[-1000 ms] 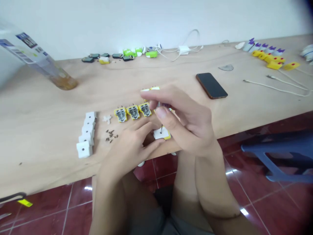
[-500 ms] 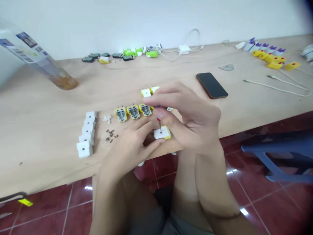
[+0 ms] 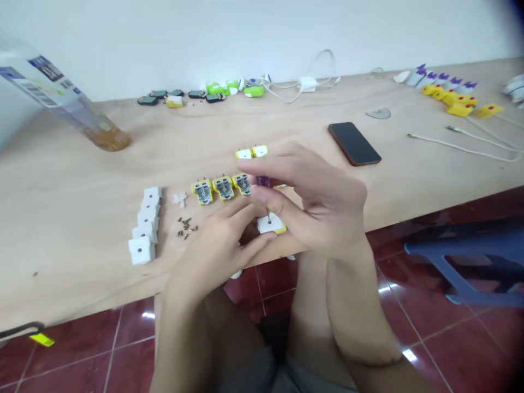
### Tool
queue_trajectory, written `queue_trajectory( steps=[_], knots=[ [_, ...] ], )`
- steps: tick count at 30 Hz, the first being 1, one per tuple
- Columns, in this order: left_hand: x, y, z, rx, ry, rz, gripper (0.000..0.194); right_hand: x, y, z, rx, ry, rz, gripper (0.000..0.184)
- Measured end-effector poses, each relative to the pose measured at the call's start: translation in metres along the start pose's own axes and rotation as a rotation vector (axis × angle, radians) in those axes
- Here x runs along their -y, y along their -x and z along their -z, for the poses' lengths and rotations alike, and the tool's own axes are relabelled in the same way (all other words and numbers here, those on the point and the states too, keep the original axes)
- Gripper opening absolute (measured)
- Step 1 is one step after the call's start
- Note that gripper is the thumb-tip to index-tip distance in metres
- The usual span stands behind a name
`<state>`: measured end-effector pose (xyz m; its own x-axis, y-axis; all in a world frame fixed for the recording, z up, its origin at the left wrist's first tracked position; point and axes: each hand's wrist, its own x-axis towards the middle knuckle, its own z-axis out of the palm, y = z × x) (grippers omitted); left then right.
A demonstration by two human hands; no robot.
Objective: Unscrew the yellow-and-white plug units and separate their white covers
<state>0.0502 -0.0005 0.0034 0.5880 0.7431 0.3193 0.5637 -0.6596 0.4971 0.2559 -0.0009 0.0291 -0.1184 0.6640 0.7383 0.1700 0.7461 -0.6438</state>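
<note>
The left hand [image 3: 225, 234] is gripping a white-and-yellow plug [image 3: 271, 224] at the near edge of the desk [image 3: 98, 218]. The right hand [image 3: 323, 202] is clamped on a screwdriver [image 3: 263, 181], its tip at the hole in the plug's white face. Screws [image 3: 186, 224] lie to the left.

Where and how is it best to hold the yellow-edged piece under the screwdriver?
Probably pinch the yellow-edged piece by its near and far edges, coming from the left: the screwdriver meets its flat white top, and the right hand crowds its right.
</note>
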Motion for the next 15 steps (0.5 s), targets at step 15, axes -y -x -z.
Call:
queue_trajectory(
  steps=[15],
  knots=[
    [-0.0042, -0.0023, 0.001, -0.001, 0.011, -0.026, 0.028, -0.0012, -0.001, 0.0023, 0.041, -0.021, 0.057, 0.031]
  ],
)
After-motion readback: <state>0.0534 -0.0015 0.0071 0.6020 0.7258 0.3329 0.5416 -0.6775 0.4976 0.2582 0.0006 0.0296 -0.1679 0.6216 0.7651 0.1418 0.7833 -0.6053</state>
